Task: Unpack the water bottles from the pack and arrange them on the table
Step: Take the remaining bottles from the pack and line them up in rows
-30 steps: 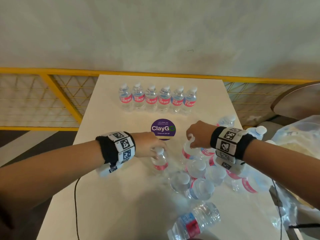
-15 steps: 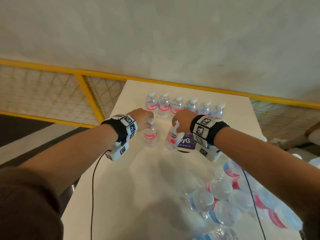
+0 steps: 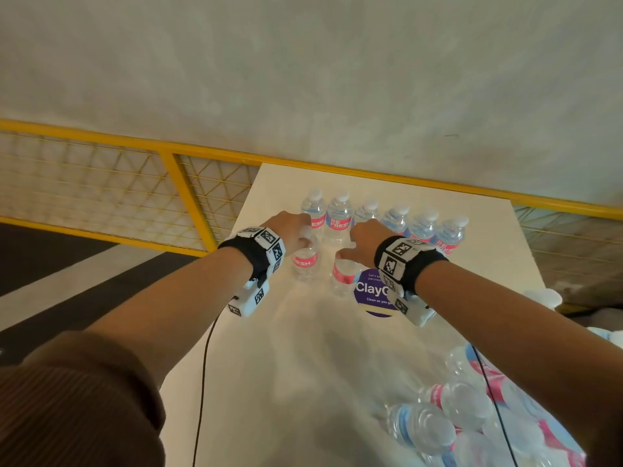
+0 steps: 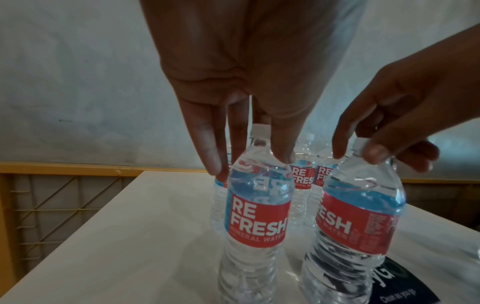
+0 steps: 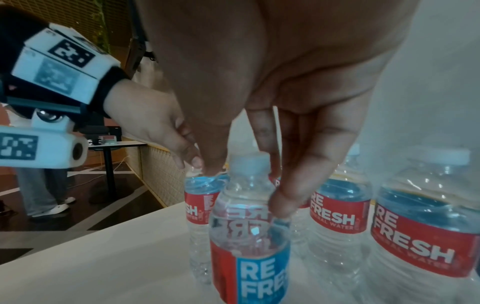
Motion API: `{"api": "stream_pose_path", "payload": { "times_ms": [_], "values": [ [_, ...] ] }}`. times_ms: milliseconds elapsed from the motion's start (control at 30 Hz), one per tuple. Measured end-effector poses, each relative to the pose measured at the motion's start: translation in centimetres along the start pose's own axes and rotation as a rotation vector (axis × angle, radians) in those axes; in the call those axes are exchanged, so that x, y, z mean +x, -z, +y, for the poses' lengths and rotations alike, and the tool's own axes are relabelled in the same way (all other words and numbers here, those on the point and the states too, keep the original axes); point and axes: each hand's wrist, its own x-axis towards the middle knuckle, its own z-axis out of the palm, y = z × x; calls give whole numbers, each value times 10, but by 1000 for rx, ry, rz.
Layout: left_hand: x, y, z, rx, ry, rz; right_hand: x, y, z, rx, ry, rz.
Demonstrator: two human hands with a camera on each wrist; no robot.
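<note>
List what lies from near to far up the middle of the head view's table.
Heap of unpacked bottles → purple ClayGo sticker → two bottles being set down, one in the left hand, one in the right hand → back row of six bottles.

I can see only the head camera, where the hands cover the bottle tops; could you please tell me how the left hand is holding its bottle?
Observer: In the left wrist view the left hand pinches the left bottle at its neck and shoulder, fingertips pointing down around the cap.
Operator: Thank you. Does the right hand grip the same way?
Observer: Much the same. The right wrist view shows the right hand pinching the right bottle just below its white cap.
Operator: Is anyone else nearby?
Observer: Yes. The right wrist view shows a person's legs standing on the floor beyond the table.
</note>
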Motion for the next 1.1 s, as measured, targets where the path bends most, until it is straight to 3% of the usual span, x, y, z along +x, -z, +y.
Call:
{"api": "stream_pose_path", "payload": {
  "times_ms": [433,633,1100],
  "values": [
    [15,4,-4,-41,43,14,18,4,-4,93,56,71],
    [15,5,-5,-79,53,13,23,5,-11,120,-18,39],
    [17,14,1,-181,89,-19,28,3,-14,218,-25,96]
  ]
}}
